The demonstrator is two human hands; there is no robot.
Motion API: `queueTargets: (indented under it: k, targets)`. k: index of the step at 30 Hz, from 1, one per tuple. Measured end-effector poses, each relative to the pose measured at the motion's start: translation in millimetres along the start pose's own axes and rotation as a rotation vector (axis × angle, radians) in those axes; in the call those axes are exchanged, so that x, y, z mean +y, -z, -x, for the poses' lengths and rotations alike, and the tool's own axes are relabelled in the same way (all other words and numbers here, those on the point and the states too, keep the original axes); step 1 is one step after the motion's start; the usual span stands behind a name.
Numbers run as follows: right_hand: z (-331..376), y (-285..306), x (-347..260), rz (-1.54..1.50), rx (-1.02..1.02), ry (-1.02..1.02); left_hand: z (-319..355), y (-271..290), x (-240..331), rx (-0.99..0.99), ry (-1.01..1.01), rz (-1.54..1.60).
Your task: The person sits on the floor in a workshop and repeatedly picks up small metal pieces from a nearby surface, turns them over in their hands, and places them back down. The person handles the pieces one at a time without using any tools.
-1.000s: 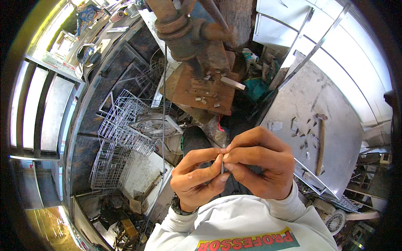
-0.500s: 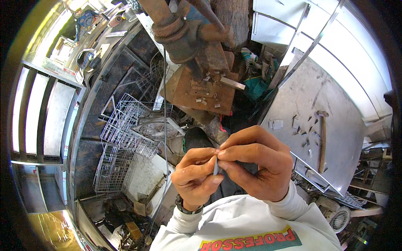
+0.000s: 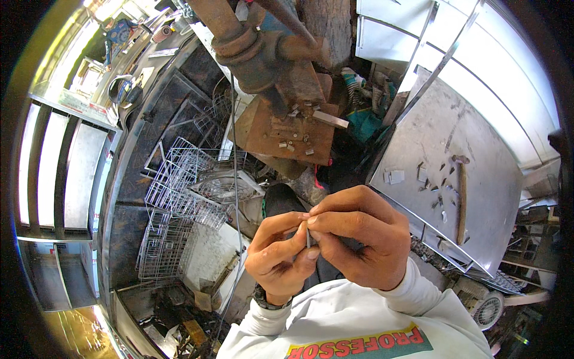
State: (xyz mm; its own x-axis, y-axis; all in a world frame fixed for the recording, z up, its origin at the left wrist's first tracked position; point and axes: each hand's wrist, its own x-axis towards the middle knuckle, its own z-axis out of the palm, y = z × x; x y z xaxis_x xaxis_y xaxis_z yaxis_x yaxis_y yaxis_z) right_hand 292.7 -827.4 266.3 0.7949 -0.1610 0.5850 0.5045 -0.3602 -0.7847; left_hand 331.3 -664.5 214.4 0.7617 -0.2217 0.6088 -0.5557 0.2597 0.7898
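Between my two hands, in front of my chest, is a small thin grey metal piece [image 3: 308,238], seen nearly edge-on. My left hand [image 3: 278,254] pinches it between thumb and fingers. The fingertips of my right hand [image 3: 365,236] are closed on the same piece from the other side and meet the left fingertips at its top. Most of the piece is hidden by the fingers. Beyond my hands stands a rusty press [image 3: 254,57] with a brown metal base plate [image 3: 314,140]. Several small metal bits [image 3: 291,145] and a short flat bar [image 3: 330,119] lie on that plate.
A sheet-metal table [image 3: 412,179] on the right carries a hammer [image 3: 461,203] and several small metal scraps [image 3: 442,184]. Wire racks [image 3: 176,173] are heaped at the left. A grey cable [image 3: 234,161] hangs down left of the press. A motor [image 3: 487,308] sits low right.
The metal piece has turned slightly and now shows a thinner edge. Both hands keep their pinch and have barely shifted.
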Motion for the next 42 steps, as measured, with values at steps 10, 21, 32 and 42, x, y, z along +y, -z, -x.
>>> queueTargets:
  k: [10,21,32,42]
  targets:
    - [-3,6,4,-0.047,-0.062,0.018,-2,1,2,-0.030,0.039,0.024]
    - [-3,-2,9,-0.029,0.013,-0.018,10,8,-8,0.088,0.433,0.546]
    - [19,8,60,0.149,-0.042,0.052,19,11,-37,-0.021,0.665,0.417]
    - [35,36,74,0.122,0.003,-0.111,9,-22,-42,-0.123,0.708,0.291]
